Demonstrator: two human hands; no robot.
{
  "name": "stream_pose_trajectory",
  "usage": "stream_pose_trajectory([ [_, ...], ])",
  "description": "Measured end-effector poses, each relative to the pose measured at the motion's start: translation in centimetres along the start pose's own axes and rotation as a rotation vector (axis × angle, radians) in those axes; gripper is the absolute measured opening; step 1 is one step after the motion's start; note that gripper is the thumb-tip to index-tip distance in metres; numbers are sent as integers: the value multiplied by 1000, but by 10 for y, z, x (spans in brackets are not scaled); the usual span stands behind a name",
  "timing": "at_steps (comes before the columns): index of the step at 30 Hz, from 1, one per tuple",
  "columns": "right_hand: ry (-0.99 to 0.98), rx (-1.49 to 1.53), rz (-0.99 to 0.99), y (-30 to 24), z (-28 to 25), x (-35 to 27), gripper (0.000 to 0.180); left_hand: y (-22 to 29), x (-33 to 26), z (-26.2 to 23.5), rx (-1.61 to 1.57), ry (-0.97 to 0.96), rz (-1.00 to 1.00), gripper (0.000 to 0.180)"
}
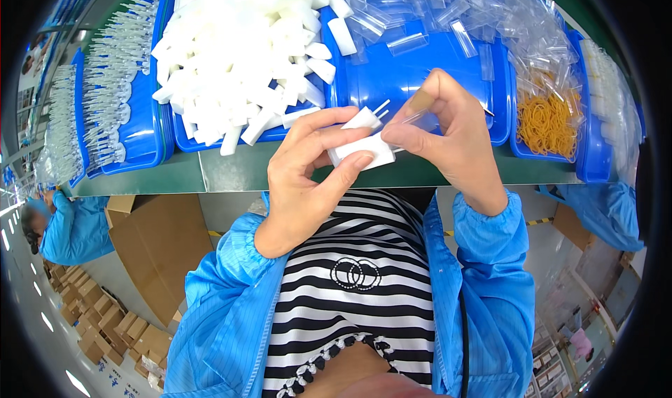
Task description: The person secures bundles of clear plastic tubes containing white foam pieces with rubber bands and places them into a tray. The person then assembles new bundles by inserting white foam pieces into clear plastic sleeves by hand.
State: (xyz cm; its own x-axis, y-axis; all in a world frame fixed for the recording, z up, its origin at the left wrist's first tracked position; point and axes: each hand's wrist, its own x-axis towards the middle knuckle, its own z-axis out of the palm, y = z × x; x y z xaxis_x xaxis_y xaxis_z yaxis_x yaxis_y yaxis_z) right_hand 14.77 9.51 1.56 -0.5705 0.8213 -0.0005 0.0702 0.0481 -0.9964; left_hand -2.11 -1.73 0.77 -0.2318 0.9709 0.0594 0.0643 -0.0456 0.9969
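In front of my chest, my left hand [308, 170] is closed round white foam pieces [369, 149], gripping them between thumb and fingers. A few thin white sticks [381, 107] poke out of their far right side. To the right, my right hand [458, 132] pinches a clear plastic piece [422, 120] between thumb and fingers, with a tan covering on one fingertip. That hand's thumb tip is close to the right end of the foam. Whether the plastic touches the foam I cannot tell.
Blue trays line the green table [231, 168]: white foam pieces [231, 55], clear plastic pieces [462, 13], yellow rubber bands [549, 121] and thin white sticks with clear parts [115, 76]. Cardboard boxes [157, 251] stand at lower left, and a person in blue [73, 226] sits at far left.
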Motion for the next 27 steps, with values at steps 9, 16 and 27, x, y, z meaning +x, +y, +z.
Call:
stream_pose_trajectory([
  [9,68,88,116,2,11,-5,30,-2,3,-3,-25,21,11,27],
  [16,70,79,30,8,8,-12,25,-7,2,-1,27,-9,49,30],
  [27,59,316,61,3,-8,-15,29,-13,-2,-12,-338,-95,51,29],
])
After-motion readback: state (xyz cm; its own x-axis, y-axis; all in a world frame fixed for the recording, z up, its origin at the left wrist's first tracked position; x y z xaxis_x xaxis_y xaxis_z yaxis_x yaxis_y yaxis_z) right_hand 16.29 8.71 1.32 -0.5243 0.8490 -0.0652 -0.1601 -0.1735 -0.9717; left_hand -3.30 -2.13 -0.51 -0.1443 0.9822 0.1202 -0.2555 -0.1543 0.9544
